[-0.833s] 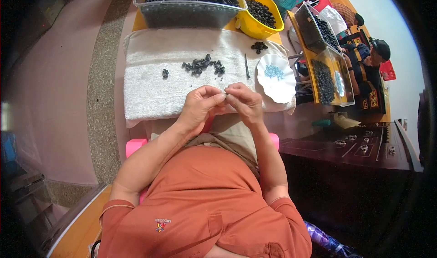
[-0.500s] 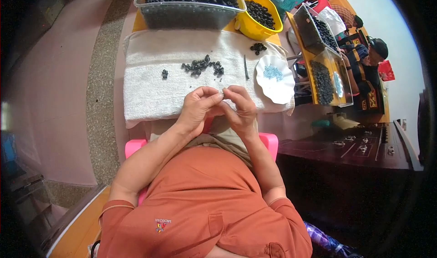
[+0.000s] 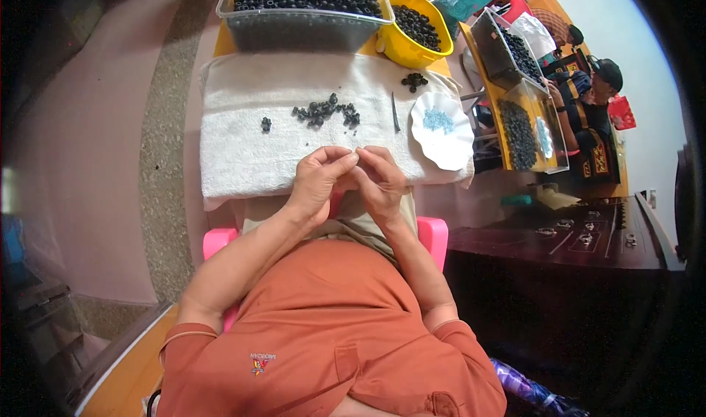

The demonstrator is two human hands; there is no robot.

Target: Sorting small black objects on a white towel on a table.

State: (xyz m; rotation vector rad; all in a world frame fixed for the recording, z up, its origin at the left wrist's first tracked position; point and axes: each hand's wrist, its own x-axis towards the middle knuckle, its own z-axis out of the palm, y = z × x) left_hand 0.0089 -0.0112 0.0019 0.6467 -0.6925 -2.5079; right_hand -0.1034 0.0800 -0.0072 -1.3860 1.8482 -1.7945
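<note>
My left hand [image 3: 321,182] and my right hand [image 3: 380,182] meet fingertip to fingertip above the near edge of a white towel [image 3: 235,159]. Both are closed in a pinch; whatever lies between the fingertips is too small to make out. Beyond them on the towel lies a loose cluster of small black ring-like parts [image 3: 318,113], with a smaller clump [image 3: 266,124] to its left. A thin dark tool [image 3: 396,114], perhaps tweezers, rests to the right. Beside it, a white scalloped plate [image 3: 450,154] holds small light-blue pieces [image 3: 438,121].
A clear plastic bin [image 3: 294,34] full of black parts stands at the back, next to a yellow tub [image 3: 412,53] of similar parts. Another black clump [image 3: 415,82] lies near the tub. At right, a person [image 3: 588,101] sits by a second table with clear boxes [image 3: 521,134].
My hands have shifted very slightly, and the fingertips stay pressed together. The right fingers sit a little lower and flatter. The parts on the towel look unchanged.
</note>
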